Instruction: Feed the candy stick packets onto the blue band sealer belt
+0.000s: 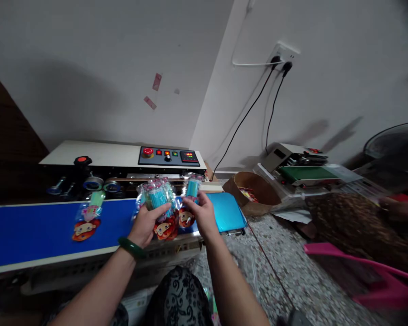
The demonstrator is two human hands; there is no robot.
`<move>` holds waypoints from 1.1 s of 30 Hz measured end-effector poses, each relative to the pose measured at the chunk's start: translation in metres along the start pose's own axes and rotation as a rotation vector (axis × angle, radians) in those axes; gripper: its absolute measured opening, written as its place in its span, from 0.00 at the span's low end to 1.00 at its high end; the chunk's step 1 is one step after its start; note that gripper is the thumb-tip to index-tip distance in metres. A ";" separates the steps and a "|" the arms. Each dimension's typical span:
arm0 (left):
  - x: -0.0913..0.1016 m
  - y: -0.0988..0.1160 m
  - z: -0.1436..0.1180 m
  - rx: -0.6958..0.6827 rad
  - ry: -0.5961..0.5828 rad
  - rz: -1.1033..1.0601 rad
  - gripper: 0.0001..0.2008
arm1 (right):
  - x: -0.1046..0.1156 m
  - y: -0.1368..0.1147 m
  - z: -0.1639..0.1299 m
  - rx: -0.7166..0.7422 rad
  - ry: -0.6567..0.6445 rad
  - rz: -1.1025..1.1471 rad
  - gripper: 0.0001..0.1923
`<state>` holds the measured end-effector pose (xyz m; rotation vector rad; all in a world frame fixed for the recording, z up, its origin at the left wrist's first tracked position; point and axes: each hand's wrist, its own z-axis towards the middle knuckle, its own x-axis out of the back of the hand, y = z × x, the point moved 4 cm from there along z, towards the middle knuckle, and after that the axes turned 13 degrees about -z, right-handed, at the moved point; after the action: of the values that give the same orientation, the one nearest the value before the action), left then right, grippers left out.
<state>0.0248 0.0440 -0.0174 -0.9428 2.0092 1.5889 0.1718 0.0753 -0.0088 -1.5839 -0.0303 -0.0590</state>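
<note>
My left hand, with a green bangle at the wrist, is closed on a bunch of clear plastic packets holding light-blue sticks and red-haired cartoon figures. To its right, my right hand pinches a single packet of the same kind near the mouth of the sealing machine. Another packet, with a pale green top and a cartoon head, lies apart on the blue conveyor belt at the left. My fingers cover parts of the held packets.
A light-blue tray adjoins the belt's right end. Beyond it stand a brown paper bag with colourful contents and a second machine with a green belt. At the far right are a pink plastic chair and a blurred person's hand.
</note>
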 end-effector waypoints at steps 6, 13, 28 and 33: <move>0.004 0.006 -0.001 0.020 0.040 -0.022 0.19 | 0.061 0.032 0.016 -0.324 0.126 0.047 0.10; 0.001 0.004 -0.003 0.061 0.020 -0.039 0.19 | 0.060 0.038 0.049 -0.385 0.012 -0.078 0.07; -0.008 -0.008 -0.005 0.040 -0.016 -0.036 0.22 | -0.012 0.004 -0.008 0.032 -0.091 -0.013 0.12; -0.006 -0.011 -0.004 0.048 -0.008 -0.013 0.19 | 0.005 0.013 -0.008 -0.002 0.019 0.139 0.12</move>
<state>0.0375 0.0407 -0.0196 -0.9279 2.0224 1.5278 0.1771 0.0668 -0.0209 -1.5831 0.0949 0.0343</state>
